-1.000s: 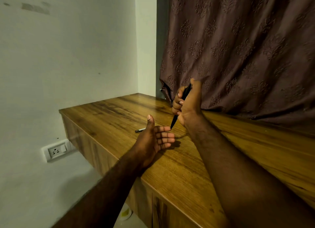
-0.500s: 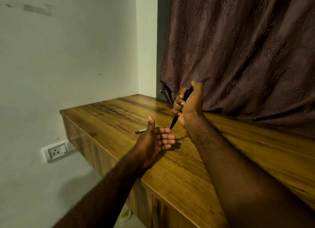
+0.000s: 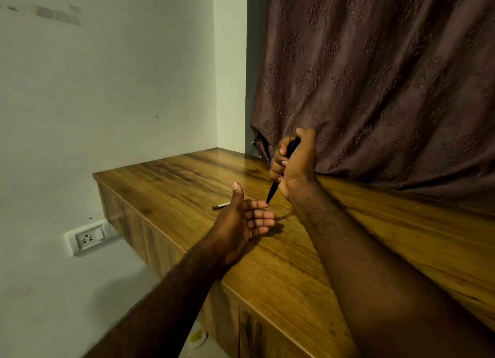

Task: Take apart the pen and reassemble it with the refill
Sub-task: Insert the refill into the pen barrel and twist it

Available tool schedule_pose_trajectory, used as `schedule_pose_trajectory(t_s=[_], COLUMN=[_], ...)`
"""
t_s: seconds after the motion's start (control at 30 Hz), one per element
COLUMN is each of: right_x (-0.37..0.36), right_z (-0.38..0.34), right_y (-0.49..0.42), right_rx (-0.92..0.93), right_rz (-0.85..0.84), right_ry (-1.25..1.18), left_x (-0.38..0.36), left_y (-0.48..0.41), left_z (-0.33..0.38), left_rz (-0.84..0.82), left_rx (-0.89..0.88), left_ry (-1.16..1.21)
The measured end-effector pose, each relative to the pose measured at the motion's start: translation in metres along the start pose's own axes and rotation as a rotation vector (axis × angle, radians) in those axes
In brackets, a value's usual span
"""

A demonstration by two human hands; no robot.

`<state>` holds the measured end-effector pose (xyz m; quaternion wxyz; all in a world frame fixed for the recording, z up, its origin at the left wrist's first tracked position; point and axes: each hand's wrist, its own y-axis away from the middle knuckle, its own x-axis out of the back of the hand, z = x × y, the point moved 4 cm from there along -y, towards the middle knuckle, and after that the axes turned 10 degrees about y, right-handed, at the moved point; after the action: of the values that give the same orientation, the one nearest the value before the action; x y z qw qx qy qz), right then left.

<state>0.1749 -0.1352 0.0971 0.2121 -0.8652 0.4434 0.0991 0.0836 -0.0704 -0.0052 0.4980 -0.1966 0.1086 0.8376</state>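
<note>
The right hand [image 3: 296, 167] gripped one black pen [image 3: 272, 191] with curled fingers. The left hand [image 3: 241, 221] held its fingers straight. One grey piece [image 3: 221, 206] lay near it.

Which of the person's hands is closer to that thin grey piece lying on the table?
Left. The left hand is open right beside the thin grey piece, its thumb side hiding one end. The right hand is farther right and raised, gripping the black pen.
</note>
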Motion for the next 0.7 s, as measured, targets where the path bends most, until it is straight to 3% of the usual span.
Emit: schedule_pose_trajectory(t_s=[0.7], right_x=[0.0047], right_z=[0.0034], right_y=[0.0002], right_rx=[-0.06], right_rz=[0.034], right_ry=[-0.015], left_x=[-0.0002], left_y=[0.0016], left_z=[-0.0001], left_rz=[0.042], left_rx=[-0.031], left_ry=[0.0])
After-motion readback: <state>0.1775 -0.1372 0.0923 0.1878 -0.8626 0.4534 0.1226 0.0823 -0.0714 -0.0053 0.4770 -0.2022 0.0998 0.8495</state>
